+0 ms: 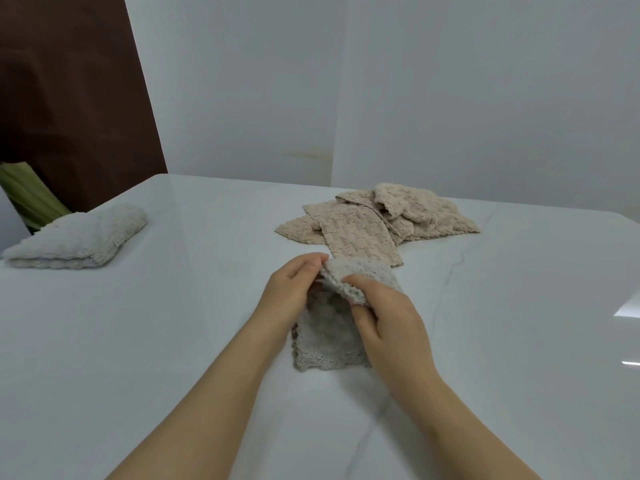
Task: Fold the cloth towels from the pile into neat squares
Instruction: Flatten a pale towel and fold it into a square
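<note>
A grey knobbly towel (329, 341) lies on the white table (173, 341) in front of me, its far end lifted and curled back toward me. My left hand (291, 292) pinches the left corner of that raised end. My right hand (384, 317) pinches the right corner, thumb on top. Beyond them sits the pile of beige towels (374, 216), rumpled and overlapping. A folded white-grey towel stack (79, 237) rests at the table's left edge.
The white wall (381, 81) runs close behind the table. A dark brown panel (69, 98) and some green leaves (31, 199) stand past the left corner. The table's right part shows bright glare (627, 313).
</note>
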A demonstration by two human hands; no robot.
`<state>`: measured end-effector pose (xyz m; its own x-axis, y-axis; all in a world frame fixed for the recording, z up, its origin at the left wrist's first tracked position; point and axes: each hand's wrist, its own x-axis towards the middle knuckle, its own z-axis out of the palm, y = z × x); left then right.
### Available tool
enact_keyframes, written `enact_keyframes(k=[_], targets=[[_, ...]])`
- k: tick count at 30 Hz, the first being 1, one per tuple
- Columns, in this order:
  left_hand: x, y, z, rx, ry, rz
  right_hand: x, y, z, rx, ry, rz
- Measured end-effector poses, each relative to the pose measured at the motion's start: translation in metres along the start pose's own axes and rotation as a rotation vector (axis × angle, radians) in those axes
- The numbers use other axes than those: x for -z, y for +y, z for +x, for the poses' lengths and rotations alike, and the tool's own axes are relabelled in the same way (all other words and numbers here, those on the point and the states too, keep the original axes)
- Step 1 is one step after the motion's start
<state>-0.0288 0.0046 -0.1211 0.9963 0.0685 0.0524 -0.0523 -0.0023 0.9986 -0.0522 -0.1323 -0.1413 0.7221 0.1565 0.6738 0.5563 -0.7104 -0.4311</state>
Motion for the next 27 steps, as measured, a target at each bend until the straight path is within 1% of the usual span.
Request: enact_keyframes(k=[3, 5, 7, 9, 11, 13, 14, 16, 18, 20, 21, 22, 23, 24, 25, 26, 27], targets=[[0.000, 0.002, 0.001, -0.034, 0.025, -0.021, 0.002, -0.001, 0.001, -0.002, -0.077, 0.070], [0.001, 0.001, 0.001, -0.037, 0.081, -0.035, 0.002, -0.004, 0.001, 0.059, -0.143, 0.097], [0.004, -0.002, 0.002, -0.005, 0.152, -0.062, 0.003, -0.006, 0.000, 0.140, -0.187, 0.106], [0.009, -0.007, 0.003, 0.042, 0.185, 0.017, 0.007, -0.006, 0.000, 0.162, -0.188, 0.124], [0.013, -0.010, 0.005, 0.089, 0.153, 0.097, 0.012, -0.002, 0.002, 0.107, -0.102, 0.127], [0.015, -0.010, 0.006, 0.104, 0.123, 0.109, 0.017, 0.004, 0.004, 0.037, -0.031, 0.068], [0.015, -0.010, 0.006, 0.102, 0.118, 0.112, 0.019, 0.006, 0.005, -0.023, -0.053, 0.041], [0.016, -0.010, 0.007, 0.091, 0.123, 0.135, 0.021, 0.010, 0.004, -0.121, -0.163, -0.004], [0.020, -0.012, 0.008, 0.096, 0.126, 0.175, 0.023, 0.013, 0.002, -0.148, -0.258, -0.020], [0.023, -0.011, 0.006, 0.123, 0.105, 0.214, 0.023, 0.013, 0.001, -0.145, -0.312, -0.012], [0.024, -0.009, 0.005, 0.121, 0.095, 0.271, 0.022, 0.013, 0.000, -0.151, -0.325, -0.006], [0.024, -0.008, 0.003, 0.091, 0.103, 0.387, 0.022, 0.013, 0.000, -0.168, -0.319, 0.004], [0.022, -0.006, 0.001, 0.037, 0.130, 0.536, 0.021, 0.013, 0.000, -0.173, -0.278, 0.007], [0.021, -0.006, -0.002, -0.049, 0.176, 0.670, 0.020, 0.015, 0.000, -0.153, -0.207, -0.014], [0.018, -0.004, -0.005, -0.155, 0.219, 0.762, 0.019, 0.016, 0.000, -0.114, -0.137, -0.064], [0.014, -0.002, -0.008, -0.264, 0.229, 0.821, 0.018, 0.017, 0.000, -0.083, -0.108, -0.129], [0.009, -0.002, -0.010, -0.343, 0.188, 0.883, 0.017, 0.017, 0.001, -0.082, -0.158, -0.185]])
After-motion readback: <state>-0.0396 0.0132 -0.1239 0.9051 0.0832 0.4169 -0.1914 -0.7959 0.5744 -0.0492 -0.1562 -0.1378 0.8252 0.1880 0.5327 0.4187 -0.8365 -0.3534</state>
